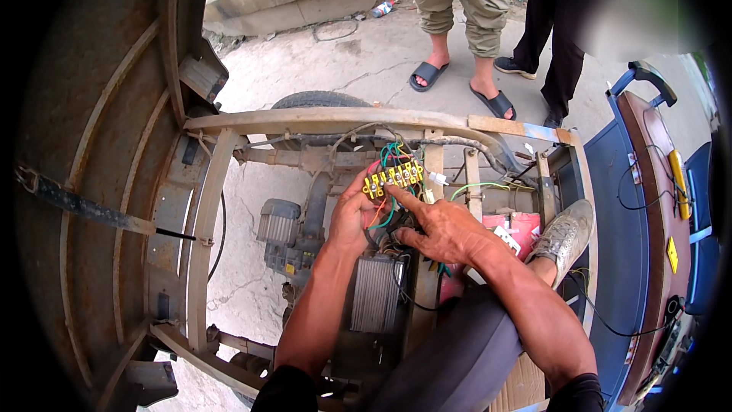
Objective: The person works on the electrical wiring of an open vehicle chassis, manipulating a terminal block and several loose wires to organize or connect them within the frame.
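Note:
My left hand (354, 210) holds a yellow terminal block (400, 178), with a row of metal screws and green, red, orange and other wires running from it. My right hand (438, 225) has its index fingertip on the front of the block, with the thumb held apart below and the other fingers bent. Small white connectors (438, 179) hang beside the block. Below my hands sit a finned metal case (375, 291) and loose dark cables. At right, a pink item (526, 225) lies in the frame, partly behind my shoe (564, 233).
A metal vehicle frame (305, 118) surrounds the work, with a motor (278, 229) and a tyre beneath. A rusty raised panel (107, 183) fills the left; a blue seat-like panel with cables (618, 259) stands right. Two people (450, 8) stand beyond the frame on concrete.

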Demonstrator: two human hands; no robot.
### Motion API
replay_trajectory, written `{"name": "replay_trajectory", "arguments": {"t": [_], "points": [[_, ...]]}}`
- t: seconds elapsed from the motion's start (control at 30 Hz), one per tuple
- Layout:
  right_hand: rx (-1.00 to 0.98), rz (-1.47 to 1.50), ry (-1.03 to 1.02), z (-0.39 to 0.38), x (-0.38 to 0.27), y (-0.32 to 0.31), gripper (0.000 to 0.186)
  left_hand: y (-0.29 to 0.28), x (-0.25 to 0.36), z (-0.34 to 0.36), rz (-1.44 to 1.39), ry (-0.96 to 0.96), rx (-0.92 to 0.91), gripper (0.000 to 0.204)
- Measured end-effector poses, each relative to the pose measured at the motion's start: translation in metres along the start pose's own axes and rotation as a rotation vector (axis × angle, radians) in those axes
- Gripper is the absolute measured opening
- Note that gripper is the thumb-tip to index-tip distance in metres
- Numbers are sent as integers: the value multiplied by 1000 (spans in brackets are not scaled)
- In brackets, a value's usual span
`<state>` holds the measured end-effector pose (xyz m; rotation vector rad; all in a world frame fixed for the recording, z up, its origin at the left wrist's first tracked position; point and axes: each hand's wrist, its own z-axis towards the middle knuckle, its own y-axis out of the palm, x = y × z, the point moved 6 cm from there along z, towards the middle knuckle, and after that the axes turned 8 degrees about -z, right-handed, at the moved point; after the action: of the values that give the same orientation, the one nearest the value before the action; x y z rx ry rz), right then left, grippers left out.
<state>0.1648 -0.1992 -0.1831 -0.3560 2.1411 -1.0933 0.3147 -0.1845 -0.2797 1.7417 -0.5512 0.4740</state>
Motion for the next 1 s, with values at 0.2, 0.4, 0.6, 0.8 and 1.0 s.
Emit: {"name": "replay_trajectory", "arguments": {"t": [0.2, 0.4, 0.6, 0.8, 1.0], "points": [[2, 32, 15, 0, 5, 1, 75, 0, 0, 1, -15, 5, 4, 71], [85, 96, 3, 2, 12, 2, 80, 3, 1, -1, -54, -10, -1, 69], [88, 100, 20, 0, 10, -2, 80, -3, 0, 2, -119, -19, -45, 65], [105, 90, 19, 1, 13, -1, 78, 0, -1, 1, -53, -9, 0, 50], [227, 260, 19, 4, 28, 2, 69, -6, -4, 1, -64, -18, 69, 29]]}}
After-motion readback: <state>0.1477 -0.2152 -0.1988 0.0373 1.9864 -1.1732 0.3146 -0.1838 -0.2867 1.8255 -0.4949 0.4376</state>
